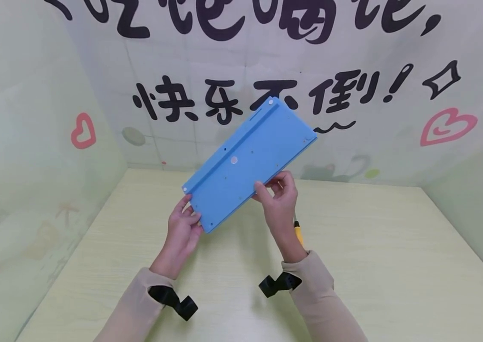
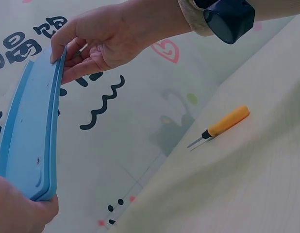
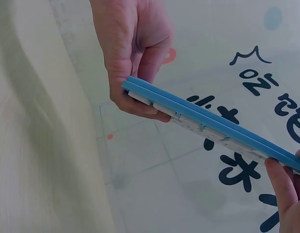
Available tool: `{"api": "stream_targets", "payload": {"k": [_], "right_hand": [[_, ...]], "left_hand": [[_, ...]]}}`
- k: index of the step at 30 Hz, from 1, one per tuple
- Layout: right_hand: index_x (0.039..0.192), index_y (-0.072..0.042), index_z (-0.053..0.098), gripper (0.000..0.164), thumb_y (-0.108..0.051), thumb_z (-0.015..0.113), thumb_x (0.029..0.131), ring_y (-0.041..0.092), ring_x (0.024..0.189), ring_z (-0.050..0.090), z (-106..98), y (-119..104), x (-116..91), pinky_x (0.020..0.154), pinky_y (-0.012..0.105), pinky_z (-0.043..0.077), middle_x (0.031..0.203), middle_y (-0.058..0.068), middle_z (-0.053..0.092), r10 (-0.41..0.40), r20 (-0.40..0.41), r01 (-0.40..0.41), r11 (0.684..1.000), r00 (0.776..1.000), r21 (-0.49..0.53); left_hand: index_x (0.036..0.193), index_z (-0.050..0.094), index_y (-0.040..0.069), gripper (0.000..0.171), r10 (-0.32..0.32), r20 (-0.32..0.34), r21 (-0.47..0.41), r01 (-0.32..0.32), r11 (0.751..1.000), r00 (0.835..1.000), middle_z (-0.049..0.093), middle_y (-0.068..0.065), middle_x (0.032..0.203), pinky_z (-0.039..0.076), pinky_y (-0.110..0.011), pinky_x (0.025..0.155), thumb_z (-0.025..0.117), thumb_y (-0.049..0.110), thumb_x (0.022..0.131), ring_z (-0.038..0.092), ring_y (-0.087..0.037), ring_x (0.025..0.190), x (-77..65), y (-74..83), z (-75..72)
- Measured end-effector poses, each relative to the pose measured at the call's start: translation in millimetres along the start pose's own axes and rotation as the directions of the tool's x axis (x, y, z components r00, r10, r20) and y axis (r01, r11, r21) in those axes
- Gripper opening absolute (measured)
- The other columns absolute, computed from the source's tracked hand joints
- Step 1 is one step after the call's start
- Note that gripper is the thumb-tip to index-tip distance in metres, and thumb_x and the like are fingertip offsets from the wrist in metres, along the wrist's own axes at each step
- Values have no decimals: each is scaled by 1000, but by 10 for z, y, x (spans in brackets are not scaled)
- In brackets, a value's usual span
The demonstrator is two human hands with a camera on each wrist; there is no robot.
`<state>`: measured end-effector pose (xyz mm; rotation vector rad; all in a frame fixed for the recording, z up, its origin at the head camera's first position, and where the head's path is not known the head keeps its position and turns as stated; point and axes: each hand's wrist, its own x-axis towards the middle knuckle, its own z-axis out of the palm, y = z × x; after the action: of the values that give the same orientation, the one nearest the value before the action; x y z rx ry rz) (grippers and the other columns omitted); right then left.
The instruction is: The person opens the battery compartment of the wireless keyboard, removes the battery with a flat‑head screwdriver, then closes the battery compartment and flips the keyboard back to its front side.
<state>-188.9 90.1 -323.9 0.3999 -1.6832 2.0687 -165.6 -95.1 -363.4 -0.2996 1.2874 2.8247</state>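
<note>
A blue keyboard point(image 1: 241, 166) is held up at a slant over the table, its flat underside with small screw holes facing the head camera. White keys point(image 3: 210, 133) show along its other side in the right wrist view. My left hand point(image 1: 183, 228) grips the lower left end, thumb on the underside. With thumb and fingers, my right hand point(image 1: 280, 194) pinches the lower long edge near its middle. Behind the right wrist, a screwdriver point(image 2: 229, 121) with a yellow handle lies on the table, partly hidden in the head view.
The pale wood-grain table point(image 1: 374, 266) reaches back to a printed wall sheet point(image 1: 224, 61) with black lettering and hearts. Side panels stand at left and right. Both sleeves carry a black wrist camera point(image 1: 186, 308).
</note>
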Motion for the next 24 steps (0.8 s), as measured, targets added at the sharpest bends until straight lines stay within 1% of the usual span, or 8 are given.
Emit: {"api": "stream_targets", "payload": {"k": [5, 10, 13, 17, 20, 24], "right_hand": [[95, 10, 44, 22, 5, 61, 82, 20, 76, 55, -32, 1, -9, 62, 38, 54, 92, 13, 49, -20, 24, 20, 1000, 999, 17], [93, 13, 47, 21, 6, 63, 81, 18, 72, 58, -91, 7, 5, 63, 40, 54, 87, 12, 52, -35, 102, 31, 999, 994, 40], [94, 14, 50, 18, 5, 61, 82, 17, 73, 60, -142, 9, 23, 64, 41, 54, 86, 12, 55, -37, 150, 34, 999, 988, 21], [99, 14, 53, 20, 5, 60, 83, 17, 73, 62, -210, -1, 52, 64, 40, 54, 86, 10, 58, -38, 186, 40, 999, 982, -8], [101, 15, 53, 23, 3, 61, 83, 17, 74, 63, -261, -18, 81, 65, 40, 54, 86, 11, 59, -45, 190, 46, 999, 981, -1], [103, 15, 53, 24, 2, 61, 84, 18, 74, 63, -339, -62, 117, 65, 39, 54, 87, 11, 59, -34, 178, 36, 999, 983, -8]], "left_hand": [[143, 15, 11, 66, 8, -36, 6, -8, 1000, 999, 21, -17, 142, 26, -50, 102, 25, -20, 85, 25, -34, 128, -12, 62, 22], [142, 16, 13, 65, 8, -68, 25, -6, 1000, 998, 20, -16, 143, 24, -49, 103, 24, -19, 86, 23, -33, 128, -21, 148, 10], [142, 16, 13, 65, 3, -74, 43, 0, 999, 997, 19, -15, 145, 23, -49, 103, 24, -19, 86, 22, -32, 129, -21, 193, -9], [143, 15, 14, 66, -4, -74, 69, 9, 998, 997, 17, -14, 146, 21, -49, 104, 23, -18, 86, 20, -31, 130, -20, 237, -52], [142, 17, 14, 65, 1, -72, 78, 5, 997, 997, 17, -13, 147, 21, -48, 104, 24, -18, 86, 20, -30, 130, -23, 256, -85], [140, 19, 14, 63, 11, -70, 100, -4, 995, 997, 18, -13, 145, 21, -46, 104, 24, -18, 86, 20, -30, 130, -26, 276, -102]]}}
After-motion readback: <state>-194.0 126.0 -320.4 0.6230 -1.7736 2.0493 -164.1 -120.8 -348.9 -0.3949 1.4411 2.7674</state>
